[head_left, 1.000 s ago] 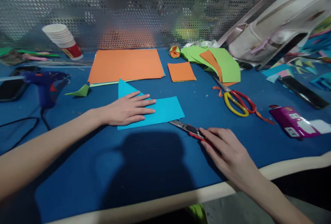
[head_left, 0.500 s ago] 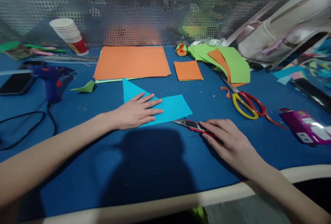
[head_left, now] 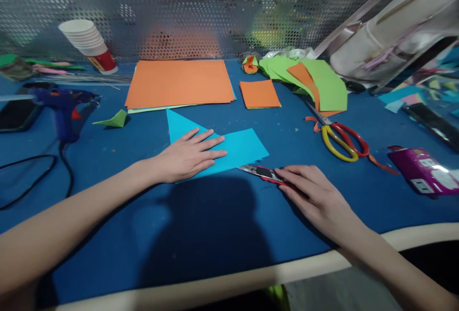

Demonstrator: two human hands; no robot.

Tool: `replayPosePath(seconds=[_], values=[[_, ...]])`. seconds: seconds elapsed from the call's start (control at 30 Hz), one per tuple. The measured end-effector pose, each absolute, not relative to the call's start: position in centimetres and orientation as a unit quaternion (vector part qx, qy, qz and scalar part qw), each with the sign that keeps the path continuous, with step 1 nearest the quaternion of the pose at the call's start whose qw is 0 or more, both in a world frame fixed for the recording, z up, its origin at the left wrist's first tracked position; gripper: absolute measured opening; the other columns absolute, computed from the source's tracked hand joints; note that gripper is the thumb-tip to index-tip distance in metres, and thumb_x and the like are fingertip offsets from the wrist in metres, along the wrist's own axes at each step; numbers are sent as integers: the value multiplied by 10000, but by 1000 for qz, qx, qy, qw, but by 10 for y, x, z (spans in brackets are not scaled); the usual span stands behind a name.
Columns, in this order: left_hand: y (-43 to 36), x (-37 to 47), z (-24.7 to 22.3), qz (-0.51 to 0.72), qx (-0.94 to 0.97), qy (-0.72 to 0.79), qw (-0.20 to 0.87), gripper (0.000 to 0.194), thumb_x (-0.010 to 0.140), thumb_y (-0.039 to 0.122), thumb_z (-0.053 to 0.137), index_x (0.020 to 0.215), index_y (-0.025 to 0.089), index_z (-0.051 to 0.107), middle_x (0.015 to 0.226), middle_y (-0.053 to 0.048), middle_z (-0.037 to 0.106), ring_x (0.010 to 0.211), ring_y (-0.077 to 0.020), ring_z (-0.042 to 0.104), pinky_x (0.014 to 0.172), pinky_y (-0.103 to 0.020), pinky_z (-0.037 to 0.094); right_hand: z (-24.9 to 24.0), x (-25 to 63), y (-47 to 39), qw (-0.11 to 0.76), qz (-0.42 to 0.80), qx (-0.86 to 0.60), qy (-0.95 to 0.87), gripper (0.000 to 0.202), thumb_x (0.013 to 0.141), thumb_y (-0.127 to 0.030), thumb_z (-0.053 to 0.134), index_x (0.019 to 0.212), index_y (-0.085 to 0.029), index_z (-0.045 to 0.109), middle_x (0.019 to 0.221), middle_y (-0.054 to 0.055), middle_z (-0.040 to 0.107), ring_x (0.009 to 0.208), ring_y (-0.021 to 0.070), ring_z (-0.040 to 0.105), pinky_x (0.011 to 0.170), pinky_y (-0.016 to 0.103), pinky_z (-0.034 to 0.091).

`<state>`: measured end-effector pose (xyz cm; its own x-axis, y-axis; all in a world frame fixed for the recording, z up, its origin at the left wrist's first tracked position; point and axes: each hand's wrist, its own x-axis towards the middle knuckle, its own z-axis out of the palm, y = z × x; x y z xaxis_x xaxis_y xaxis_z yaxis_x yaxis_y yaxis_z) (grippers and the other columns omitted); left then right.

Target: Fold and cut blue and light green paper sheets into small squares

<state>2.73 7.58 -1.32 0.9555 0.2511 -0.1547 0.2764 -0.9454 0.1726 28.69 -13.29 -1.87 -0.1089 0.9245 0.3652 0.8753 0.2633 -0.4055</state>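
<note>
My left hand (head_left: pixel 188 154) lies flat with spread fingers on a folded sheet of bright blue paper (head_left: pixel 245 147), pressing it to the table. One pointed corner of the sheet sticks up past the hand, and its right part reaches toward my right side. My right hand (head_left: pixel 315 196) is closed round the handle of a red and black utility knife (head_left: pixel 264 172). The blade points left, and its tip is at the lower edge of the blue paper. Whether the blade is between the paper's layers I cannot tell.
Behind the blue paper lie an orange paper stack (head_left: pixel 179 83) and small orange squares (head_left: pixel 260 94). Scissors (head_left: pixel 344 141), green scraps (head_left: pixel 332 83) and a purple case (head_left: pixel 425 170) lie right. Left are a glue gun (head_left: pixel 62 110), stacked cups (head_left: pixel 89 45) and a green folded piece (head_left: pixel 116 119).
The whole view has shifted slightly, with most things a little higher and further left. Both hands keep the same pose, and the knife tip stays at the paper's lower edge.
</note>
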Motion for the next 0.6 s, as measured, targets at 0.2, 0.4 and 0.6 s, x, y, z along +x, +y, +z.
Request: replayPosePath(seconds=[0.2,0.4,0.6], values=[[76,27,-16,-56,984,136,99,466,1043,424,260,1475,336,410,1620,11,237,1516,-275,128,1218,-513,69,-18,288,-130,282,65,-599,-747,309,944,-167,554,1241,-197,634,1106,112,654,980,225,596,826,388,521],[77,27,-17,-54,985,131,96,472,1043,426,252,1481,333,401,1621,7,231,1516,-277,130,1217,-515,62,-17,285,-127,286,77,-602,-742,307,950,-190,548,1240,-226,642,1102,103,663,983,228,607,829,400,530],[76,27,-17,-52,985,130,97,470,1041,429,256,1480,345,399,1617,11,252,1515,-262,146,1217,-497,60,-16,282,-125,281,78,-607,-739,299,960,-217,531,1234,-240,649,1098,101,670,979,230,618,823,407,538]])
